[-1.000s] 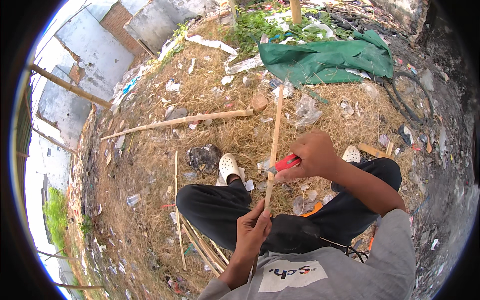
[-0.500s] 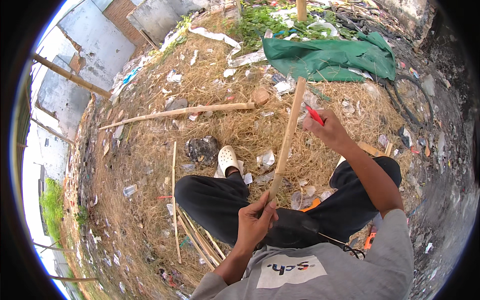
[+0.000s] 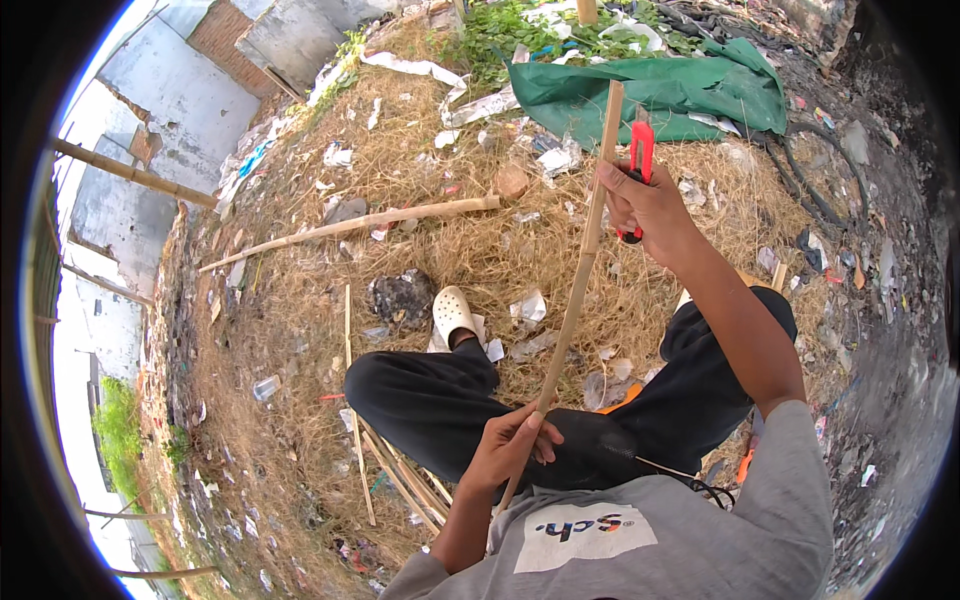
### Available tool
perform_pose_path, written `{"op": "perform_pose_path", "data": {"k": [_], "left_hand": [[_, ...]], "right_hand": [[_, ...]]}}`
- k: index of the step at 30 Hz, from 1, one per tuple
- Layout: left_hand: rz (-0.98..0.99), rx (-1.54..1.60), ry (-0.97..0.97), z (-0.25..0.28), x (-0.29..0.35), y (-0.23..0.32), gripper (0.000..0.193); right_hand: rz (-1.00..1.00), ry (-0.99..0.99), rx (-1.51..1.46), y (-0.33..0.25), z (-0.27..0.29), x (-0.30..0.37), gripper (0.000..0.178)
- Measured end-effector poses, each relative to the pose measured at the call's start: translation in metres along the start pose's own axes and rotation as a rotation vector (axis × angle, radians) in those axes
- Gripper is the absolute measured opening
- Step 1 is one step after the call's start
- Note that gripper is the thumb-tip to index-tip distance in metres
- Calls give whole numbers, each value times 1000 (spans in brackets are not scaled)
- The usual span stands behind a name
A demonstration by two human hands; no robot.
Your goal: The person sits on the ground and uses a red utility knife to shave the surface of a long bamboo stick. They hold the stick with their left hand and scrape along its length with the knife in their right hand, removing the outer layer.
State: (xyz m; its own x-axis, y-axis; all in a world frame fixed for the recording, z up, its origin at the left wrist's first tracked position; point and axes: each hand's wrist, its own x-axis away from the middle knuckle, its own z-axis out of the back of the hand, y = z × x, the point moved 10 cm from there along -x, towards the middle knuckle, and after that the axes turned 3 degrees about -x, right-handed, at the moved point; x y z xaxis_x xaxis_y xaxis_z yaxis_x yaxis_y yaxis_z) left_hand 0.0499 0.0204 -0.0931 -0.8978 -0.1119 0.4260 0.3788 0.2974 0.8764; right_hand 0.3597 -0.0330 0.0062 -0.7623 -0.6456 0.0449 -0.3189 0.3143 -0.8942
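Note:
A long bamboo strip (image 3: 571, 305) slants upward and away from my lap, its lower end near my shirt. My left hand (image 3: 512, 445) is closed around its lower part. Beside the upper part, my right hand (image 3: 648, 208) grips a red utility knife (image 3: 642, 150) with its tip pointing up and away. The right thumb and fingers lie against the strip's edge; whether they also pinch it is hard to make out. The knife stands just right of the strip and apart from it.
Several thin bamboo strips (image 3: 396, 478) lie beside my left thigh. Farther out are a long bamboo pole (image 3: 375, 220), a dark rock (image 3: 403, 298) and a green tarp (image 3: 670, 95). Dry grass with scattered litter covers the ground, and an orange object (image 3: 625, 398) shows between my legs.
The strip has turned narrow side up, and its lower end has slid back past my left hand. My right hand has come to the strip, the knife swinging more upright.

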Motion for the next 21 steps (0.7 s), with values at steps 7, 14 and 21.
{"op": "perform_pose_path", "data": {"k": [7, 14, 21], "left_hand": [[-72, 274, -263, -7, -11, -5, 51], [35, 438, -300, -20, -7, -15, 47], [115, 551, -285, -22, -1, -32, 43]], "right_hand": [[-12, -10, -163, -2, -4, -2, 27], [128, 258, -156, -34, 65, -27, 28], [153, 359, -214, -31, 105, -52, 30]]}}
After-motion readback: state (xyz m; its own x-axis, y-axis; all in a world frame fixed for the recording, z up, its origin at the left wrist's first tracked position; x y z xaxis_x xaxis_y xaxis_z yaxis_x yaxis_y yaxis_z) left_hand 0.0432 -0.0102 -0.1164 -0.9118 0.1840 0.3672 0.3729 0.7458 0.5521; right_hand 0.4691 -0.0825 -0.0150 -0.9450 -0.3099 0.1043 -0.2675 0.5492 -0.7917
